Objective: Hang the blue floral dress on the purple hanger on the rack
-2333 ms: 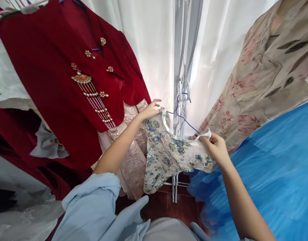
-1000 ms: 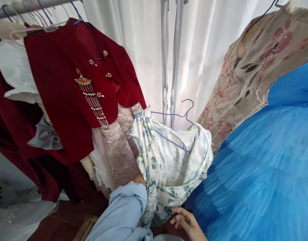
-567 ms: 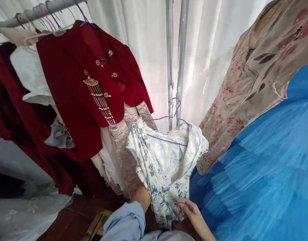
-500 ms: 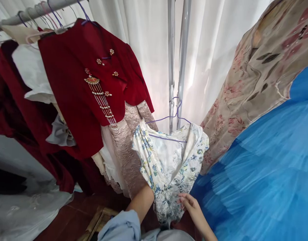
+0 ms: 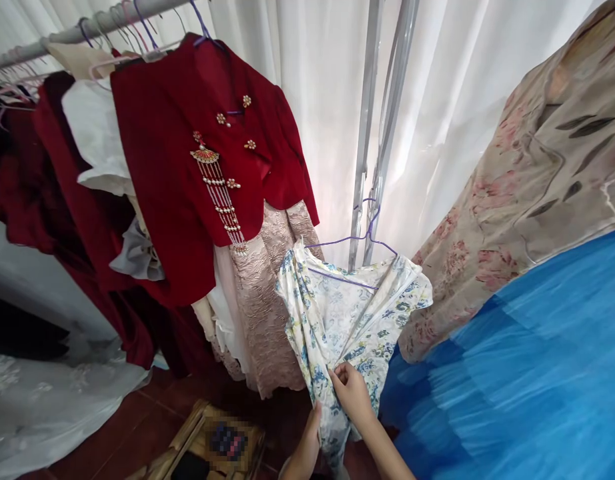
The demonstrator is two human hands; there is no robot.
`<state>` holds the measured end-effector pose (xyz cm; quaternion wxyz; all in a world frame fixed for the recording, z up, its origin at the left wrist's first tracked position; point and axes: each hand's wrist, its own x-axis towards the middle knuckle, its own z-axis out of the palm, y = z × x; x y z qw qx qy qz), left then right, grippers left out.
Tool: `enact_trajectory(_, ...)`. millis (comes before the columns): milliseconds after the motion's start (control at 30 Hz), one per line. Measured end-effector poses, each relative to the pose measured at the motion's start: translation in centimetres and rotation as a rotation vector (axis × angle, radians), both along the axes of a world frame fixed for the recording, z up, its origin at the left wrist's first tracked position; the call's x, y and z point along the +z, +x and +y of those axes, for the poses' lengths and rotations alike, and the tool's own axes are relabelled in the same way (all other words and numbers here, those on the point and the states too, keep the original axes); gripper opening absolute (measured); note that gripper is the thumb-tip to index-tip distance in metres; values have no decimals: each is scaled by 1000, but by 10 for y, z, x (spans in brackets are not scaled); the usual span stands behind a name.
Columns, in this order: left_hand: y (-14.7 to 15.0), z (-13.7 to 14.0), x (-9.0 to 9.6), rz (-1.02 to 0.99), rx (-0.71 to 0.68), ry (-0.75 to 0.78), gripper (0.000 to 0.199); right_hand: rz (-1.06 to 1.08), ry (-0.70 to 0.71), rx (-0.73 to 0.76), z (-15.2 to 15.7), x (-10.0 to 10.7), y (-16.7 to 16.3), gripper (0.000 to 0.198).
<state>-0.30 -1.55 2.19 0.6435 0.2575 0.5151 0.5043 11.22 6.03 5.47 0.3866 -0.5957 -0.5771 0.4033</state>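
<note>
A white sleeveless dress with blue and yellow-green flowers hangs in front of me on a thin purple hanger. At the bottom of its V neckline, my right hand pinches the cloth between thumb and curled fingers. Lower down, my left hand grips the dress's left edge; its thumb shows in front while the other fingers are hidden behind the fabric. Below the hands the dress runs out of view.
A rail at upper left carries several garments, among them a dark red velvet jacket with beaded ornaments. Metal poles stand before white curtains. A blue tulle dress fills the right. A wooden stool-like piece stands at lower left.
My right hand has moved up and left onto the dress front and closed on the cloth. My left hand, hidden behind the dress before, now shows at its left edge. The view has shifted left.
</note>
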Motion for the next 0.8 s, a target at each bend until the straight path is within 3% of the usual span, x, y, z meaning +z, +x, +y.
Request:
enact_trajectory(133, -14, 16, -1, 168, 19, 93, 65, -27, -48, 47, -4, -2, -5, 30)
enact_trajectory(233, -27, 32, -2, 263, -49, 167, 58, 174, -109, 73, -12, -5, -12, 41)
enact_trajectory(400, -38, 52, -7, 385, -163, 260, 35, 662, -543, 60, -16, -7, -21, 44)
enact_trajectory(467, -36, 60, -10, 396, -183, 280, 32, 745, -590, 2, -4, 7, -19, 40)
enact_trajectory(533, -31, 66, -13, 409, -176, 270, 35, 779, -505, -84, 18, 36, -16, 37)
enact_trajectory(633, -22, 67, -16, 440, -148, 211, 41, 784, -258, -155, 60, 104, -8, 33)
enact_trajectory(733, -12, 59, -16, 435, -156, 148, 42, 804, -34, -81, 98, 177, 0, 34)
enact_trajectory(800, -7, 54, -13, 377, -162, 24, 43, 811, 58, -31, 116, 218, 4, 34)
